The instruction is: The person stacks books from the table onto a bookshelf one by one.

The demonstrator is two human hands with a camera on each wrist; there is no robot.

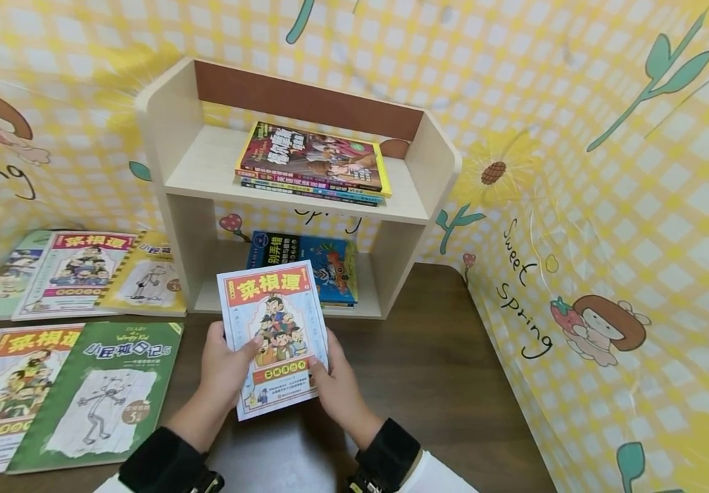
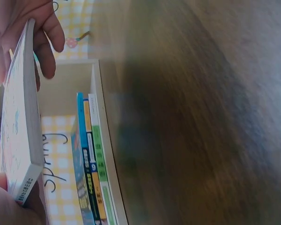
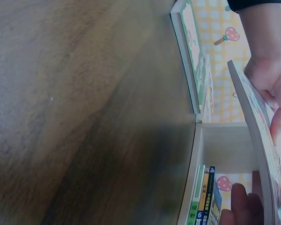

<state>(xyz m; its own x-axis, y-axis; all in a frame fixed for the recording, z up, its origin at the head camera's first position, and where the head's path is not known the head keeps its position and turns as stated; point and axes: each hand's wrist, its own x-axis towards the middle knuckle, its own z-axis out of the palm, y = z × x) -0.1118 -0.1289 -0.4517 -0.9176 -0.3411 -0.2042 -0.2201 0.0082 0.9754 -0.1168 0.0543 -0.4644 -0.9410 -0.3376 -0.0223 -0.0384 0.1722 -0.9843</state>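
Observation:
A light-blue and red comic book (image 1: pixel 277 335) with cartoon figures on its cover is held up in front of the shelf, above the table. My left hand (image 1: pixel 226 370) grips its left edge, thumb over the cover. At the lower right edge my right hand (image 1: pixel 341 387) pinches it, thumb on the front and fingers behind. Both wrist views show the book's page edges, with fingers on either side. Behind it stands a small two-tier bookshelf (image 1: pixel 295 203). A blue book (image 1: pixel 330 267) tops a stack on the lower tier, partly hidden by the held book.
A stack of books (image 1: pixel 314 161) lies on the upper tier. At left on the dark wooden table (image 1: pixel 447 383) are a green book (image 1: pixel 108 397), a similar red-titled comic (image 1: pixel 16 397), a yellow book (image 1: pixel 148 277) and others, overlapping. Yellow checked cloth (image 1: pixel 576 171) hangs behind and to the right.

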